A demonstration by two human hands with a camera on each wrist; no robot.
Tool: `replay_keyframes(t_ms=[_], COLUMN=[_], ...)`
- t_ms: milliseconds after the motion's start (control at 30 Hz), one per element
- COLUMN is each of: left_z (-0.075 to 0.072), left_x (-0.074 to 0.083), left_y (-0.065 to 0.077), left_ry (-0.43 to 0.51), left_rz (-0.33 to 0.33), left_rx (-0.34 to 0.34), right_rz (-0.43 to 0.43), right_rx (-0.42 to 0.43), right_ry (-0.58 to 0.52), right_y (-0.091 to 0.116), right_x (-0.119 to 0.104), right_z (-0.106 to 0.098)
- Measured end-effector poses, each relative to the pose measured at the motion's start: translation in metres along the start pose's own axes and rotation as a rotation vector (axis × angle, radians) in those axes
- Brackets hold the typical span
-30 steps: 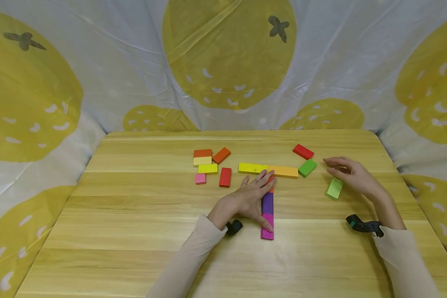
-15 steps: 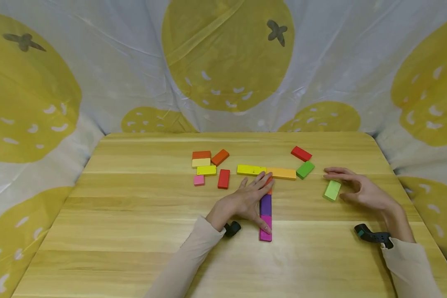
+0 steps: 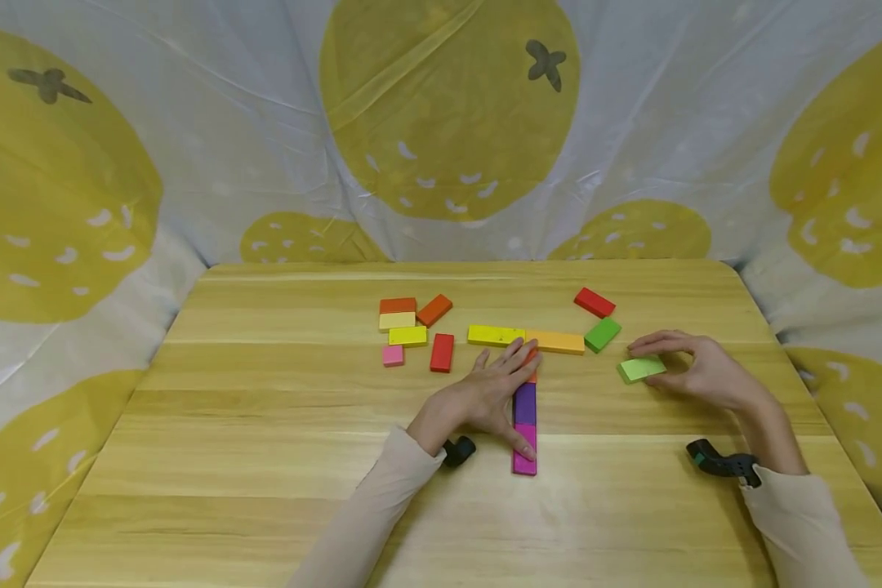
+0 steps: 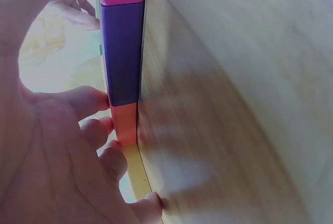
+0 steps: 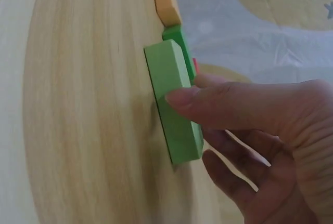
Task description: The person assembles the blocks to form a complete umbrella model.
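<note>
The right hand (image 3: 709, 371) has its grip clamped on a light green block (image 3: 639, 370), with the thumb along the near side and fingers at the far side. The block lies between thumb and fingers, its left end sticking out past the grip. In the right wrist view the thumb crosses the block about midway along; whether the block rests fully on the bench (image 3: 228, 457) I cannot tell.

Left of that block, and apart from it, a green block (image 3: 603, 335) lies at a slant, with a red block (image 3: 594, 302) close behind it. The green block's left corner is just beside a light orange block (image 3: 559, 342), which meets a yellow block (image 3: 496, 335) end to end, making a crosswise bar.

From the middle of this bar a line of blocks runs toward the person: an orange-red block (image 3: 532, 371), a purple block (image 3: 525, 404) and a magenta block (image 3: 527, 437). The left hand (image 3: 478, 400) spans this line from its left side with its grip spread apart, thumb on the magenta block and fingertips at the orange-red block and the bar. The left wrist view shows fingers against the line's edge.

Farther left lies a loose group of six more blocks (image 3: 407, 336), among them a small pink one.
</note>
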State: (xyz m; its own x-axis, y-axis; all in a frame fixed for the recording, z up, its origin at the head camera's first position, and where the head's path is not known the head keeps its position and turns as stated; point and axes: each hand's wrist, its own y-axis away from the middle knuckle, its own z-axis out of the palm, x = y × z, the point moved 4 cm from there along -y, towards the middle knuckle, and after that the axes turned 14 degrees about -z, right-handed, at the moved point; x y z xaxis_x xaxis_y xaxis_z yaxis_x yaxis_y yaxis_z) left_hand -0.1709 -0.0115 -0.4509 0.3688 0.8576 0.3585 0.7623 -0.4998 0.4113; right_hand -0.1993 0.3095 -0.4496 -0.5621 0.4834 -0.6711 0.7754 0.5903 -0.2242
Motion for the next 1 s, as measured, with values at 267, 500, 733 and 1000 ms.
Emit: replay_keyframes(t_ms=[267,500,733,1000], left_z=[-0.0004,0.0008,0.0050,0.0026], left_x=[-0.0002,-0.0002,-0.0047,-0.0016], left_y=[-0.0005,-0.0007,0.0001,-0.0017], left_ry=[-0.011,0.002,0.013,0.029], left_rz=[0.000,0.003,-0.014,0.005], left_rx=[-0.001,0.002,-0.003,-0.005], right_rz=[0.032,0.068,0.048,0.053], right_rx=[-0.027,-0.016,-0.018,0.051], right_ry=[-0.024,-0.020,0.013,0.054], right_y=[-0.0020,-0.0026,-0.0063,-0.0072], right_x=[-0.0006,-0.0015,0.0006,0.0013], right_z=[0.0033,0.0017,0.0047,0.0025])
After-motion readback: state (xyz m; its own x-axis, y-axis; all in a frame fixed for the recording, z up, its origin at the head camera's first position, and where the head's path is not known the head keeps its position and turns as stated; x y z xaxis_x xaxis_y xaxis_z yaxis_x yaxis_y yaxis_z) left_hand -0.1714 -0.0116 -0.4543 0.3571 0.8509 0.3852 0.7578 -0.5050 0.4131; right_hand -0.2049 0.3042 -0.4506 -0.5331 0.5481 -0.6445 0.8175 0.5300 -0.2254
